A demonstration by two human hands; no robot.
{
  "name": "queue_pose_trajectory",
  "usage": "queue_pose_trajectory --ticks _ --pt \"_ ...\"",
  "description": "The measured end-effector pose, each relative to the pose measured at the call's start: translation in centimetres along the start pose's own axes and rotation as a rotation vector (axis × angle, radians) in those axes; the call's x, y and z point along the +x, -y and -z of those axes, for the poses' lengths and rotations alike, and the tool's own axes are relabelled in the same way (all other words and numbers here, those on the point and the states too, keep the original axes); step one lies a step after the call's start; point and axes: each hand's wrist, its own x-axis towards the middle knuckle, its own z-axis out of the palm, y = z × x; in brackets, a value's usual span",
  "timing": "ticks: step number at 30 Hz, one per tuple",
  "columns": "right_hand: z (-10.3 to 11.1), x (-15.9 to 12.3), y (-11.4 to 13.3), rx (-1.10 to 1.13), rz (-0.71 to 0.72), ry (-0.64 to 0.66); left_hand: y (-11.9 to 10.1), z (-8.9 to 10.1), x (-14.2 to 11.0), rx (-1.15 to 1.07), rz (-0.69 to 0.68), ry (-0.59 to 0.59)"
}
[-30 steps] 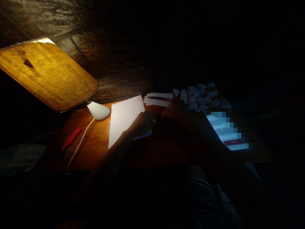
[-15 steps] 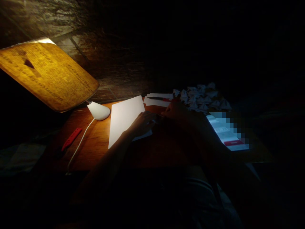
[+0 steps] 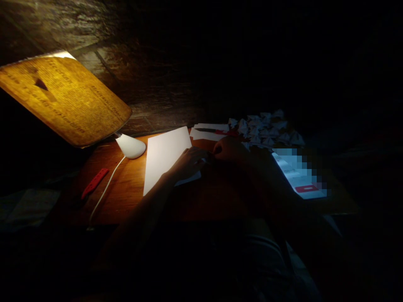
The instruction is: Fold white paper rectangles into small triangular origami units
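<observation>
My left hand point(image 3: 189, 160) rests over the right part of a white sheet of paper point(image 3: 165, 153), its fingertips closed on a small piece of paper point(image 3: 205, 160). Just right of it, my right hand point(image 3: 227, 149) is closed too, thumb and fingers pinched at the same small piece. Deep shadow hides most of that piece and its folds. Behind my hands lie white paper strips point(image 3: 209, 136) with red-handled scissors point(image 3: 223, 132) on them. Several small folded paper shapes point(image 3: 262, 129) are heaped beyond my right hand.
A lit lamp with a printed shade point(image 3: 66, 100) and white base point(image 3: 130, 146) stands at the left, its cord point(image 3: 108, 184) crossing the wooden table point(image 3: 126, 184). Near the cord lies a long red object point(image 3: 95, 183). A glowing screen point(image 3: 294, 174), partly pixelated, lies at the right.
My right hand has shifted and turned slightly at the small piece of paper, its fingertips more visible now. My left hand has stayed nearly still. The scissors' red handles show more.
</observation>
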Motion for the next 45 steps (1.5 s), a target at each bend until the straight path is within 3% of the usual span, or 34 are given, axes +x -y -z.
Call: queue_pose_trajectory --ticks 12,23,33,45 --pt "0.5 -0.1 0.3 -0.079 -0.025 0.001 0.4 -0.3 -0.1 0.008 -0.011 -0.002" --pt "0.8 0.2 -0.6 -0.157 0.212 0.034 0.1 0.0 -0.1 -0.006 -0.017 -0.016" --pt "1.2 -0.3 0.0 -0.227 0.196 0.067 -0.4 0.3 0.0 0.004 -0.005 0.003" --pt "1.1 -0.3 -0.3 -0.145 0.193 0.070 -0.2 0.1 -0.1 0.017 -0.023 -0.002"
